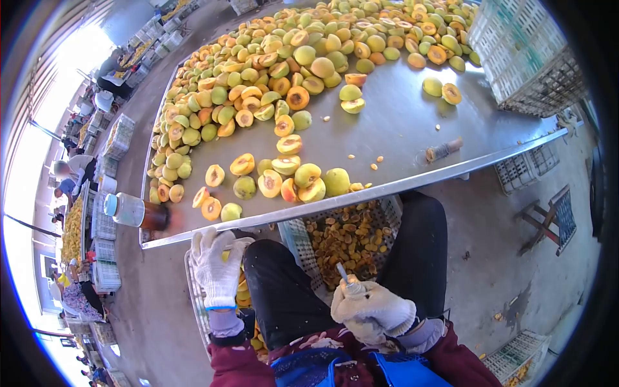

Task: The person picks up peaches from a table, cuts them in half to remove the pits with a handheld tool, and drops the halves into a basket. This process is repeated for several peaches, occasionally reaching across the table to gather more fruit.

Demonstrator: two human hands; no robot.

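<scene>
My left hand (218, 267), in a white knitted glove, is at the table's front edge above a crate (198, 303) of yellow fruit pieces. Its fingers and thumb stand apart; a small yellow patch shows between them, and I cannot tell whether that is fruit. Above my lap, my right hand (371, 311), also gloved, is closed around a small pitting tool (343, 273) with its metal tip pointing up. Halved and whole yellow-green peaches (271, 184) lie on the metal table (387, 132) in front of me. Between my knees a crate (295, 242) holds brown pits and scraps.
A jar of dark liquid (137, 211) stands at the table's left corner. A wrapped tube-like piece (443, 149) lies near the front edge. A white crate (525, 58) sits at right, with a wooden stool (551, 219) beyond. Co-workers (80, 164) sit along the left.
</scene>
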